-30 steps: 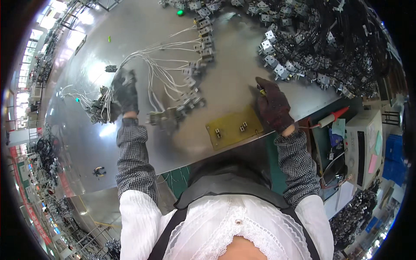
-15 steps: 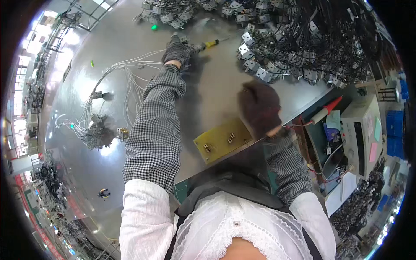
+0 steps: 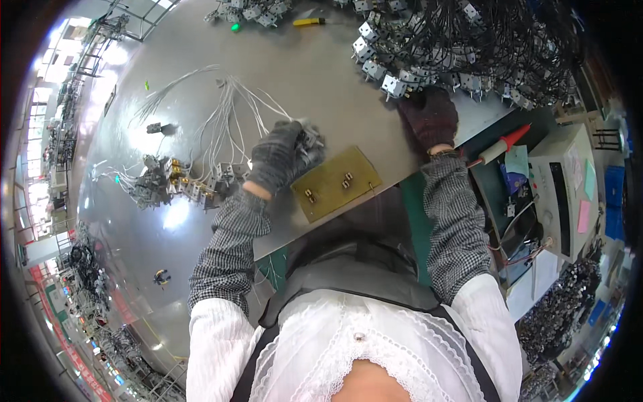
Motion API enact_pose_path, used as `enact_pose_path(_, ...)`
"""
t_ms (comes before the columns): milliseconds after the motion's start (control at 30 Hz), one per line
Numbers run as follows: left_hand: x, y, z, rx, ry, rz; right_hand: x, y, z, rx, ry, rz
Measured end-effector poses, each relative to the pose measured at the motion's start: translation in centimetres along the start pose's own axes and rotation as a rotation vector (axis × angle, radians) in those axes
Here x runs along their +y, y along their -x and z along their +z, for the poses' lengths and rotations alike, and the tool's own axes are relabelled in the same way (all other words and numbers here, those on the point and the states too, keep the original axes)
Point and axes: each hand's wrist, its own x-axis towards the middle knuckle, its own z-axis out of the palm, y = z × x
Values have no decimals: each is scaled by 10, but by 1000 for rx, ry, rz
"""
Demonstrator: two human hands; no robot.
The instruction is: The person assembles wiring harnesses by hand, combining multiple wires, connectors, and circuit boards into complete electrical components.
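Observation:
My left hand (image 3: 278,157), in a dark grey glove, is closed round a small metal part (image 3: 310,139) that is partly hidden and blurred. White wires (image 3: 258,107) run to it from the left. Just right of this hand lies a yellow-brown board (image 3: 338,184) with small metal pegs, at the table's front edge. My right hand (image 3: 432,120), gloved in dark maroon, reaches to the near edge of a heap of silvery metal boxes with black cables (image 3: 462,60). Its fingertips are beside one metal box (image 3: 394,86); the glove's back hides whether they grip it.
Left of my left hand is a cluster of metal parts with white wires (image 3: 151,184). A yellow-handled tool (image 3: 308,22) lies at the far side. On the right are a red-and-white soldering iron handle (image 3: 502,144) and a beige box-shaped device (image 3: 562,181).
My left hand has come back from beside the yellow-handled tool to the board, and the tool lies apart from it. My right hand has moved from above the board to the cable heap.

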Motion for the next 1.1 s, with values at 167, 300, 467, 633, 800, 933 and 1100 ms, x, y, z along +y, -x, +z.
enact_pose_path(167, 27, 49, -4, -90, 194, 37, 10, 48, -17, -130, -181, 85)
enact_pose_path(300, 59, 61, 13, -64, 163, 13, -1, 84, -29, -216, -331, -25)
enact_pose_path(467, 69, 61, 15, -27, -184, 92, -23, 138, -41, -585, -940, 101)
enact_pose_path(633, 67, 62, 9, -106, 36, 20, -35, 171, -42, -604, -894, 42)
enact_pose_path(800, 69, 60, 21, -32, 29, -26, -47, 182, -44, -411, -765, -78)
enact_pose_path(933, 62, 58, 24, 37, 163, 12, -55, 189, -41, -318, -644, -137)
enact_pose_path(1100, 54, 60, 21, -29, 159, 21, -61, 198, -35, -303, -689, -154)
